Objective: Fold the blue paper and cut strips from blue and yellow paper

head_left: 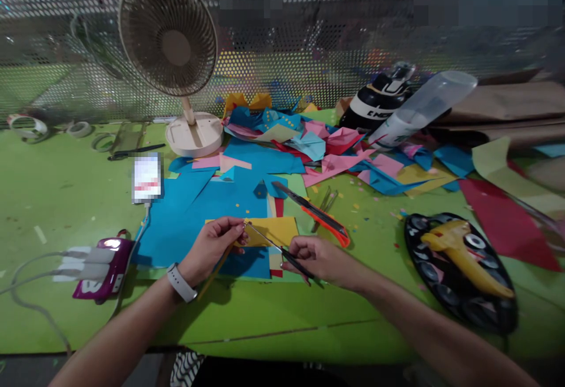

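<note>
My left hand (223, 240), with a pale band on its wrist, is closed in a pinch over the blue paper (176, 216). A narrow yellow paper strip (216, 272) runs down from its fingers toward the table's front. In my right hand (315, 260) are slim scissors (298, 263) with dark handles, their thin silver blades reaching the left fingertips. Whether the blades are apart is too small to tell. Beneath them lies a yellow paper piece (278, 230). An orange utility knife (320, 219) rests just beyond my right hand, beside metal tweezers (325, 204).
A fan (194, 134) stands at the back left, near tape rolls (29, 128). A phone (147, 178) is cabled to a purple power bank (103, 269). Crumpled paper scraps (309, 140), a clear bottle (424, 110) and a black tray (459, 310) holding a yellow object lie around.
</note>
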Motion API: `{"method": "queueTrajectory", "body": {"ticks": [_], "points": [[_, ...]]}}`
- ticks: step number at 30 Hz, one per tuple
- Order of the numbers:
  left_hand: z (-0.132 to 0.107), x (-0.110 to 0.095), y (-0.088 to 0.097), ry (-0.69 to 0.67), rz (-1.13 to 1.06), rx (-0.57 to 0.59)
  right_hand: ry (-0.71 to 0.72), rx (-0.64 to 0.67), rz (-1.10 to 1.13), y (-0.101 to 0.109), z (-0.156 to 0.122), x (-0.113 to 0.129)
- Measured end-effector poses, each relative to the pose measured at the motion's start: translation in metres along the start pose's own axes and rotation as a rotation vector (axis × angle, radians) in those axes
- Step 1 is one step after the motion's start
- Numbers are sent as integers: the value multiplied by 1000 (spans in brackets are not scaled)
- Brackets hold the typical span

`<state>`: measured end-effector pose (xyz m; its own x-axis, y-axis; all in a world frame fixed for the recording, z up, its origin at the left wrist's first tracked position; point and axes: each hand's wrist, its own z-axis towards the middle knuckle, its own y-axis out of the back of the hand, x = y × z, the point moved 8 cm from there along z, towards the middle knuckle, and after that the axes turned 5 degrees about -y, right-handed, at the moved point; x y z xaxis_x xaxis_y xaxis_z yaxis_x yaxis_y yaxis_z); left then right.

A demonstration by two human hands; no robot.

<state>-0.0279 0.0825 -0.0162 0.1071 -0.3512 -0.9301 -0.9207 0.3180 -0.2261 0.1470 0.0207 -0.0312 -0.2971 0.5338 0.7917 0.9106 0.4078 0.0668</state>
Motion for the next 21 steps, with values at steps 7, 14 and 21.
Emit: {"method": "queueTrajectory", "body": {"ticks": [7,14,21], "points": [[1,3,1,13,-11,6,4,-3,1,-1,1,0],[2,4,1,33,-3,15,4,-23,34,1,2,0],[1,-1,0,-2,-28,2,24,-37,82,6,4,-1]]}}
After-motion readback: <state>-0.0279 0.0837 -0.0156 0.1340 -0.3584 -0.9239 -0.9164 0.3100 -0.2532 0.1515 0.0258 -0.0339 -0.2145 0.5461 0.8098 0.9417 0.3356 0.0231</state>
